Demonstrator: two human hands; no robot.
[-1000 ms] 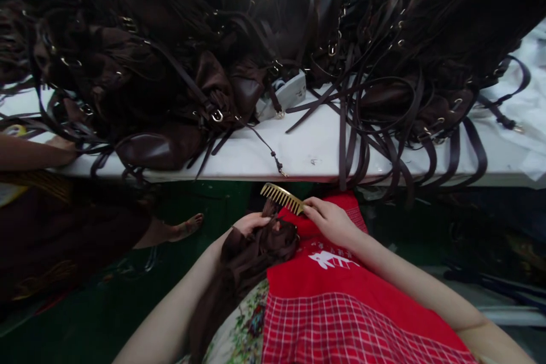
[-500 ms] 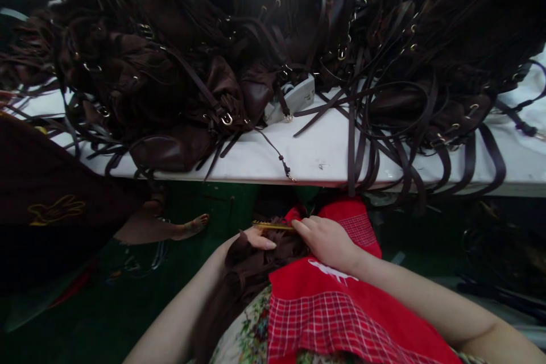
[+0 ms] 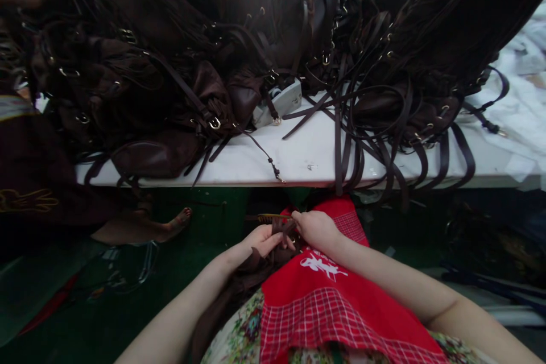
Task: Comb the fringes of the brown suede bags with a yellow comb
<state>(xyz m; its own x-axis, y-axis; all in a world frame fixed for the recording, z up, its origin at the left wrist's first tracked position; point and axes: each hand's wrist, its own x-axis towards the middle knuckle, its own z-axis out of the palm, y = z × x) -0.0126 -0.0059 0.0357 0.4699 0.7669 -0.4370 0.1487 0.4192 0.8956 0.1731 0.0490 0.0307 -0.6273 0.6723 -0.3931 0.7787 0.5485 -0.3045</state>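
My right hand (image 3: 316,229) is closed on one end of a thin yellow comb (image 3: 277,216), whose teeth show toward its left end. My left hand (image 3: 263,240) grips dark brown strips of fringe on a soft leather piece (image 3: 251,281), pinched between thumb and fingers just below the comb. That piece drapes over my lap, along the inside of my left forearm. Most of its shape is hidden by my arm and the red apron (image 3: 341,301).
A white table (image 3: 307,151) stands ahead, heaped with dark brown leather bags (image 3: 153,68). Straps (image 3: 463,159) hang over its front edge. A grey-white device (image 3: 284,101) sits among the bags. Another person in a dark apron (image 3: 38,165) stands at the left, one foot (image 3: 179,220) showing.
The comb has lifted slightly away from my left hand, and brown strips now show between my left fingers. The whole view has shifted a little; a person's arm appears at upper left.
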